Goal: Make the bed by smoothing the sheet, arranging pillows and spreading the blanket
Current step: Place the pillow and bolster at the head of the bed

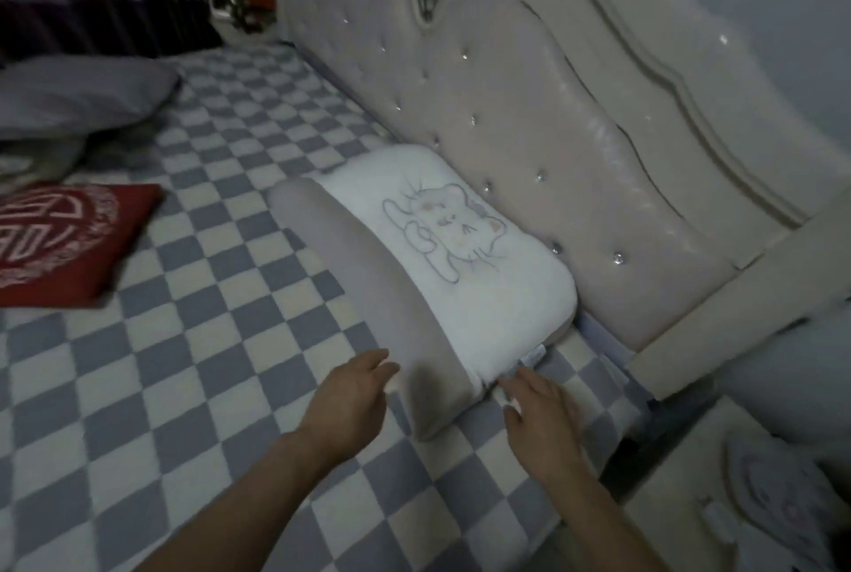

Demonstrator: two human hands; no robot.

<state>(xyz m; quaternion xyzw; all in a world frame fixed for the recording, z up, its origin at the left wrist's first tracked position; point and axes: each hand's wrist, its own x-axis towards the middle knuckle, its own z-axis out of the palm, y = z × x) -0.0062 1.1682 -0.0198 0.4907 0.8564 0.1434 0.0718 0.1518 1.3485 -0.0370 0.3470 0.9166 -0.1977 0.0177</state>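
Right now my left hand (354, 392) rests with loose, nearly straight fingers against the near end of the cat pillow (428, 267), on its grey band, and my right hand (539, 406) lies beside the same end, fingertips at the little tag on the seam; whether they pinch the tag I cannot tell, since the hand is blurred. Neither hand grasps the pillow itself. The pillow lies on the checked sheet (193, 364), its far long side touching the padded headboard (529, 148) at a slant. If I push from one hand only, I think it will swing further askew and ruck the sheet under it. A tug on the tag would lift only a corner. The red cushion (64, 240) and the grey pillow (78, 92) sit well apart to the left, the latter on a heap that may be the blanket, so the sheet there is yet to be smoothed
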